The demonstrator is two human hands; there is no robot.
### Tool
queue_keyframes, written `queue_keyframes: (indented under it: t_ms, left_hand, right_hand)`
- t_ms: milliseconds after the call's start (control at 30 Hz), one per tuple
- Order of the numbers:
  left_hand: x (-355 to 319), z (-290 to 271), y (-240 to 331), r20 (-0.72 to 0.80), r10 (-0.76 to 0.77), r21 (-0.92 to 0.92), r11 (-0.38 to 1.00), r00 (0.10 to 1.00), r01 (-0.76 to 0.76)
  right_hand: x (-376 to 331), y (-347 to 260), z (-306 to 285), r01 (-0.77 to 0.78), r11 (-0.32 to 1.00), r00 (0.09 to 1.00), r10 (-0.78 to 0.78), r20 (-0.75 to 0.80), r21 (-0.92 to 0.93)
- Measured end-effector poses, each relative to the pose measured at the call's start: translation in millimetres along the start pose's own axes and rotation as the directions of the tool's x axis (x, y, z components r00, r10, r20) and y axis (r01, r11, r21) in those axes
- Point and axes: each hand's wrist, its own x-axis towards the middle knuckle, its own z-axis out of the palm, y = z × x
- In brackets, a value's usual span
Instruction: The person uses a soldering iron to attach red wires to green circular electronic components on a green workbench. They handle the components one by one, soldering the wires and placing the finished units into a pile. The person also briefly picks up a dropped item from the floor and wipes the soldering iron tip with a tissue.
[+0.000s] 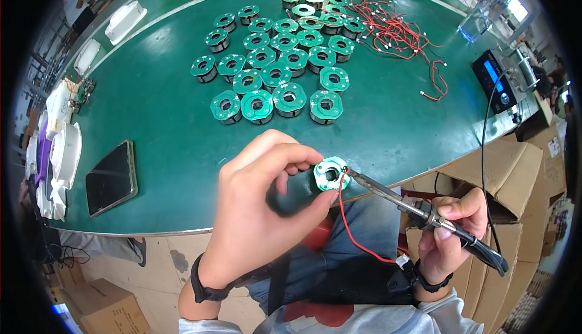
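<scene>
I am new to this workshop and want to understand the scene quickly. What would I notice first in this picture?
At the centre, the left hand holds a small green ring-shaped coil part while the right hand brings a soldering iron tip to its edge, where a red wire hangs down. Farther back on the green table lies a cluster of similar green parts, with a tangle of red wires to its right.

phone: flat dark rectangle, screen off, near worktop's left front edge | control box: black, lit blue display, worktop's right edge | cardboard boxes: brown, right of worktop beyond its front right corner | cardboard box: brown, floor below front left edge
</scene>
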Motion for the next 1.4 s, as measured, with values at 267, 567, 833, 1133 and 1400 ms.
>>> queue_keyframes:
  t_ms: [267, 567, 833, 1133, 1400]
  left_hand:
    - [-0.1, 3.3, 8.4, -0.107, 0.000, -0.041, 0.999, 0.994, -0.004]
    - [-67.6, 11.2, 7.2, -0.137, 0.519, 0.346, 0.823, 0.844, -0.450]
    - [-170.1, 28.8, -53.3, -0.388, -0.106, 0.234, 0.949, 0.915, 0.209]
    - [-175.6, 3.3, -71.6, -0.389, -0.289, 0.336, 0.839, 0.875, 0.427]
    - [-154.8, 7.5, -97.1, -0.016, -0.337, 0.561, 0.776, 0.941, 0.288]
  right_hand:
    - [0.8, 3.2, -1.6, 0.024, 0.999, 0.999, -0.025, 0.024, 0.022]
    - [2.4, -1.0, -7.4, 0.128, 0.980, 0.986, -0.109, -0.130, 0.149]
    - [3.7, -2.0, -57.8, 0.375, 0.917, 0.899, -0.323, -0.295, 0.138]
    - [-7.6, -5.6, -53.1, 0.327, 0.928, 0.931, -0.284, -0.230, 0.177]
    - [18.0, 2.1, -59.9, 0.225, 0.930, 0.960, -0.160, -0.228, 0.292]
